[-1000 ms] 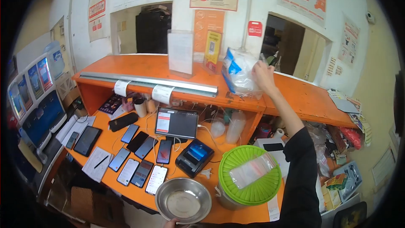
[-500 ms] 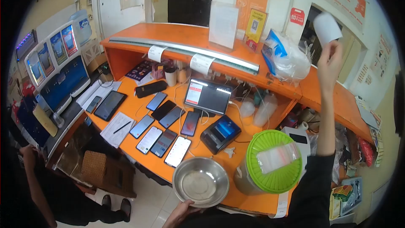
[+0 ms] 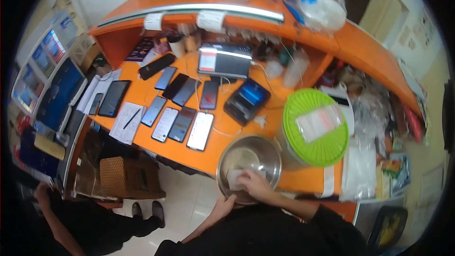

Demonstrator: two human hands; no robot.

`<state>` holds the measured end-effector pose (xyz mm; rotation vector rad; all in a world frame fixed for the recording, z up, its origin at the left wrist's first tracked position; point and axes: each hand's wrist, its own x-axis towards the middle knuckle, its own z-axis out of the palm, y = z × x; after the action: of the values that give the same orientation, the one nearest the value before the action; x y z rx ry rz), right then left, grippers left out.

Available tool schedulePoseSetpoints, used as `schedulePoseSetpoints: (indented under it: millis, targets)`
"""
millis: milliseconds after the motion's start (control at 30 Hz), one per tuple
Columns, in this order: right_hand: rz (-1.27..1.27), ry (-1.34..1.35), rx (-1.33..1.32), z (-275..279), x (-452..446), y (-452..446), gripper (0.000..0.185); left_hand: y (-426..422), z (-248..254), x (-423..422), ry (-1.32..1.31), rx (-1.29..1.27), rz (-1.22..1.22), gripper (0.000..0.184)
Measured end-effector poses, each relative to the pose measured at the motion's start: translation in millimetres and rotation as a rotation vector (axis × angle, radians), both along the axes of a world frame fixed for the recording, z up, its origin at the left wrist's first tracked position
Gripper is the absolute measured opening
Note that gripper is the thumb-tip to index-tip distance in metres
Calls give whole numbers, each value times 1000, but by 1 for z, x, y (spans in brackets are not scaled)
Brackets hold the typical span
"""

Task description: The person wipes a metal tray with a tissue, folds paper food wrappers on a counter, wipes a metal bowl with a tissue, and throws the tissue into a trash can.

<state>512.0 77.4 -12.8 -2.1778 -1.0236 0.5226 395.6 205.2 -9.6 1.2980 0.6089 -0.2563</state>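
Note:
A shiny metal bowl (image 3: 272,154) sits at the front edge of the orange counter, tilted slightly toward me. My left hand (image 3: 222,211) grips its near rim, the thumb over the edge. Inside the bowl, my right hand (image 3: 256,185) has its fingers closed on a white paper slip (image 3: 233,178), partly hidden beneath them. Right of the bowl stands a tub with a green lid (image 3: 296,149), and a clear plastic packet (image 3: 320,123) lies on that lid.
Several phones (image 3: 200,131) lie across the counter, near a card or receipt machine (image 3: 247,101) and a tablet (image 3: 224,60) on a stand. A notepad with a pen (image 3: 127,123) is at left. A person in dark clothes (image 3: 102,223) stands at lower left, beside a woven stool (image 3: 113,178).
My right hand has come down from the raised shelf with the white paper slip and is now inside the bowl. My left hand still holds the rim. The view has tipped downward.

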Motion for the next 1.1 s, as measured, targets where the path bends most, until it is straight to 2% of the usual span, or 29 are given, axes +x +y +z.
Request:
schedulePoseSetpoints:
  millis: [100,133,233,267,333,367,400,467,500,567,600,633,733,767,800,867,900,1000,1033,1067,1100]
  targets:
    - [-303,-70,130,-20,3,-11,20,-5,-10,-9,14,-150,109,43]
    - [-424,-88,144,-18,6,-15,20,-3,-11,-10,-21,-34,21,44]
    - [-682,-184,406,5,11,5,26,0,-17,-14,-136,222,-232,46]
    - [-570,-227,415,4,-3,7,27,1,-23,-15,-161,264,-311,46]
    - [-349,-312,458,-4,-39,14,29,3,-1,-5,-127,204,-405,55]
    - [-242,-254,454,-12,-56,2,24,3,48,9,-60,100,-422,66]
    - [-360,-153,283,-21,-59,-19,22,2,74,14,19,-2,-443,78]
    - [-594,62,-65,-34,-55,-68,19,-2,32,-5,-35,188,-535,49]
    - [-788,-146,-53,-7,-47,-76,18,-7,13,-7,-146,237,-604,48]
    - [-634,-307,167,16,-69,-54,21,-21,7,-1,-223,248,-784,46]
    - [-614,-423,256,22,-89,-65,22,-41,12,10,-210,221,-959,46]
    - [-634,-379,402,10,-107,-79,21,-53,18,17,-176,210,-1071,45]
    - [-991,-164,24,-20,-150,-169,28,-99,36,1,-80,44,-969,43]
    - [-1169,-270,99,-4,-161,-187,25,-119,38,-9,-107,-41,-982,44]
    - [-1339,-381,189,11,-173,-205,23,-139,31,-18,-215,2,-1097,44]
    - [-1405,-645,288,27,-199,-211,15,-174,5,-40,-435,82,-1303,43]
    - [-1243,-620,300,28,-224,-213,15,-191,-5,-50,-839,249,-1348,44]
    - [-1435,-140,307,-3,-330,-264,15,-244,-5,-76,-518,33,-1463,43]
    - [-1509,-118,152,-30,-363,-297,15,-260,-4,-92,-414,-15,-1512,43]
    - [-1576,-442,-138,-7,-387,-324,13,-280,9,-113,-351,-53,-1580,43]
    - [-1767,-593,-123,13,-403,-329,13,-301,22,-136,-287,-95,-1643,43]
